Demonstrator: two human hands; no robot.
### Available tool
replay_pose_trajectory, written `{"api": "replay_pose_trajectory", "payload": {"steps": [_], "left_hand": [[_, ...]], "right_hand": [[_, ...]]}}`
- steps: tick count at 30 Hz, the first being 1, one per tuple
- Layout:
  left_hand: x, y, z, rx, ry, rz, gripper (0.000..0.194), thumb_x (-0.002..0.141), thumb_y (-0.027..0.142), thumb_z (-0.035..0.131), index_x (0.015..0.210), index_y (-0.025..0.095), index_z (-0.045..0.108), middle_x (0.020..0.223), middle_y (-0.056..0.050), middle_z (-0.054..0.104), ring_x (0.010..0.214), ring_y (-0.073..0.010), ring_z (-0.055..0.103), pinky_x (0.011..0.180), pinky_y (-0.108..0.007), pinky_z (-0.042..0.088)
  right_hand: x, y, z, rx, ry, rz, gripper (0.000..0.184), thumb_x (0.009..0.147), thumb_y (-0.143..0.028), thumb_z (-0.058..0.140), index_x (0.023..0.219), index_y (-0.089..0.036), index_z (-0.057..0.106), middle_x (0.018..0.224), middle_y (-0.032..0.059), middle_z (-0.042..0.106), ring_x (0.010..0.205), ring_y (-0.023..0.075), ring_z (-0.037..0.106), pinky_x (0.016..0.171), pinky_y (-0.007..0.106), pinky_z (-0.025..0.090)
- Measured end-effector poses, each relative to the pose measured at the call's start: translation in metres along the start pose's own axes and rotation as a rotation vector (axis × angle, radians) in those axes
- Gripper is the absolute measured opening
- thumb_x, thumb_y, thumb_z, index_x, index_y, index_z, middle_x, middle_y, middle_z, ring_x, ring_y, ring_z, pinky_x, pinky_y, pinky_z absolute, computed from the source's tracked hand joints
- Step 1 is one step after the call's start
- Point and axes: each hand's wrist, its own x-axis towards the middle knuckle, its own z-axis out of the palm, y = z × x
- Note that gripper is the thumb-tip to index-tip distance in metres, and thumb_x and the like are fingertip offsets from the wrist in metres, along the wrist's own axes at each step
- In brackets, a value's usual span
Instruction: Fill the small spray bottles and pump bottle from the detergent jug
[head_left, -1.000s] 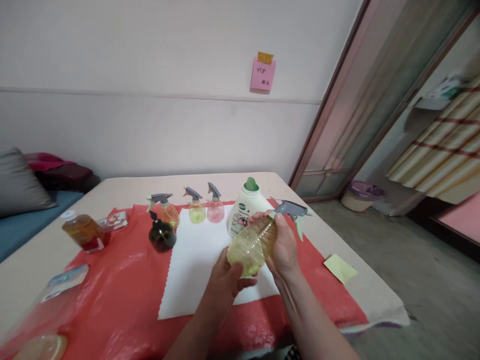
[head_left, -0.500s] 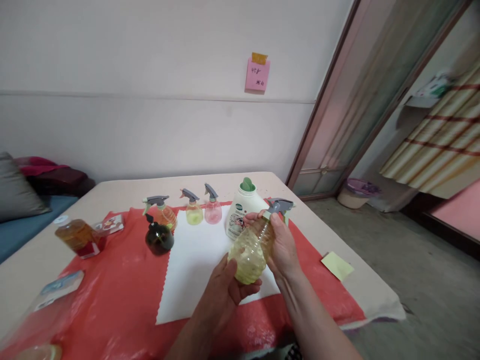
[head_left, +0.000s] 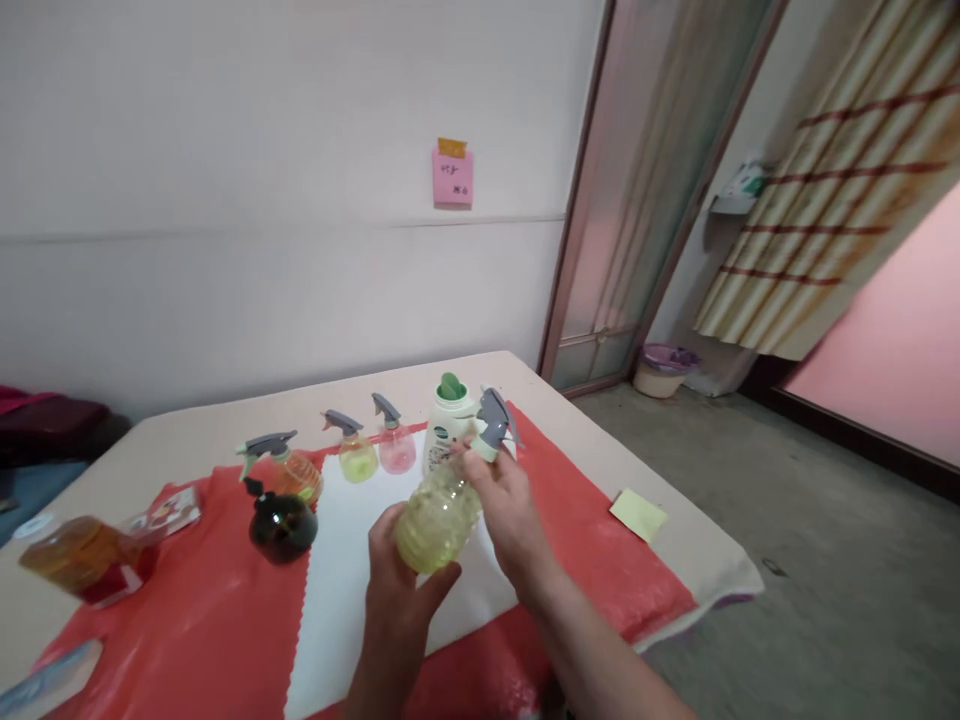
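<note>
A clear, ribbed spray bottle (head_left: 437, 517) with yellowish liquid is held tilted above the white sheet (head_left: 337, 600). My left hand (head_left: 401, 580) is closed around its lower end. My right hand (head_left: 502, 490) grips its neck, just below the grey and pale green trigger head (head_left: 495, 425). Behind the bottle stands a white jug (head_left: 448, 410) with a green piece in its mouth, partly hidden by my hand. To the left are a pink spray bottle (head_left: 397, 450), a yellow one (head_left: 358, 460), an orange one (head_left: 301, 473) and a dark pump bottle (head_left: 283, 528).
A red cloth (head_left: 217, 590) lies under the white sheet on the pale table (head_left: 199, 425). An amber bottle (head_left: 79, 560) stands at the left. A yellow sticky note (head_left: 637, 514) lies at the right, and a pink note (head_left: 453, 178) hangs on the wall. A bin (head_left: 662, 370) stands on the floor.
The held spray bottle has been turned, so its trigger head now points up and its base tilts down to the left. My view has swung to the right.
</note>
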Motion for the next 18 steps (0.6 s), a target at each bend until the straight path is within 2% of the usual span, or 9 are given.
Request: {"api": "replay_pose_trajectory", "payload": {"steps": [2, 4, 5, 7, 9, 10, 11, 14, 18], "left_hand": [[-0.002, -0.004, -0.003, 0.151, 0.038, 0.096, 0.076, 0.065, 0.034, 0.084, 0.13, 0.028, 0.046, 0.141, -0.008, 0.047, 0.132, -0.0306, 0.048, 0.107, -0.044, 0.044], [-0.004, -0.007, -0.006, 0.236, -0.009, 0.155, 0.075, 0.067, 0.034, 0.083, 0.132, 0.03, 0.045, 0.147, -0.008, 0.042, 0.137, -0.0315, 0.043, 0.111, -0.048, 0.041], [-0.005, -0.009, -0.007, 0.267, -0.05, 0.161, 0.074, 0.069, 0.035, 0.082, 0.133, 0.03, 0.044, 0.148, -0.009, 0.041, 0.136, -0.0314, 0.044, 0.111, -0.049, 0.041], [-0.002, -0.011, -0.009, 0.311, -0.089, 0.141, 0.072, 0.073, 0.037, 0.078, 0.135, 0.029, 0.043, 0.146, -0.011, 0.043, 0.133, -0.0311, 0.048, 0.11, -0.051, 0.042], [0.003, -0.013, -0.01, 0.328, -0.039, 0.082, 0.067, 0.077, 0.043, 0.074, 0.134, 0.026, 0.043, 0.142, -0.014, 0.047, 0.126, -0.0313, 0.054, 0.105, -0.053, 0.045], [0.006, -0.013, -0.011, 0.327, 0.002, 0.053, 0.066, 0.078, 0.047, 0.072, 0.133, 0.025, 0.044, 0.14, -0.015, 0.049, 0.122, -0.0317, 0.057, 0.102, -0.054, 0.047], [0.009, -0.014, -0.011, 0.324, 0.038, 0.03, 0.065, 0.077, 0.05, 0.071, 0.131, 0.024, 0.045, 0.138, -0.016, 0.05, 0.119, -0.032, 0.059, 0.099, -0.054, 0.049], [0.014, -0.016, -0.011, 0.332, 0.066, -0.018, 0.067, 0.075, 0.054, 0.07, 0.129, 0.023, 0.046, 0.135, -0.016, 0.053, 0.114, -0.0315, 0.062, 0.095, -0.051, 0.051], [0.014, -0.018, -0.013, 0.363, 0.044, -0.067, 0.067, 0.074, 0.057, 0.07, 0.128, 0.024, 0.047, 0.134, -0.016, 0.054, 0.112, -0.031, 0.063, 0.092, -0.049, 0.052]], "right_hand": [[-0.002, -0.01, -0.002, -0.04, -0.049, -0.051, 0.039, 0.082, -0.047, 0.07, 0.107, -0.018, 0.066, 0.106, 0.0059, 0.072, 0.098, 0.0233, 0.066, 0.087, 0.034, 0.051], [-0.001, -0.023, -0.014, -0.084, -0.015, -0.103, 0.037, 0.082, -0.046, 0.068, 0.106, -0.017, 0.068, 0.101, 0.0059, 0.072, 0.094, 0.0233, 0.066, 0.081, 0.033, 0.051], [0.0, -0.03, -0.023, -0.118, 0.065, -0.143, 0.037, 0.083, -0.047, 0.067, 0.105, -0.017, 0.068, 0.098, 0.0057, 0.072, 0.091, 0.0229, 0.066, 0.079, 0.033, 0.051], [0.008, -0.04, -0.048, -0.222, 0.321, -0.257, 0.038, 0.083, -0.05, 0.066, 0.103, -0.018, 0.068, 0.094, 0.0054, 0.071, 0.087, 0.0222, 0.065, 0.077, 0.033, 0.051], [0.023, -0.041, -0.077, -0.35, 0.616, -0.393, 0.039, 0.083, -0.053, 0.064, 0.101, -0.018, 0.066, 0.095, 0.0057, 0.07, 0.089, 0.0219, 0.063, 0.081, 0.035, 0.049], [0.034, -0.037, -0.09, -0.417, 0.709, -0.43, 0.04, 0.085, -0.053, 0.062, 0.105, -0.018, 0.064, 0.1, 0.0058, 0.069, 0.095, 0.0218, 0.062, 0.086, 0.035, 0.048], [0.048, -0.029, -0.102, -0.454, 0.743, -0.434, 0.041, 0.087, -0.052, 0.059, 0.111, -0.019, 0.061, 0.104, 0.0053, 0.068, 0.098, 0.0207, 0.061, 0.089, 0.035, 0.046], [0.096, 0.009, -0.125, -0.5, 0.668, -0.345, 0.037, 0.083, -0.044, 0.067, 0.107, -0.017, 0.062, 0.095, 0.0031, 0.067, 0.088, 0.0198, 0.062, 0.084, 0.036, 0.048], [0.155, 0.071, -0.131, -0.553, 0.531, -0.204, 0.028, 0.091, -0.037, 0.063, 0.109, -0.015, 0.062, 0.108, 0.0061, 0.064, 0.095, 0.0188, 0.063, 0.084, 0.039, 0.053]]}}
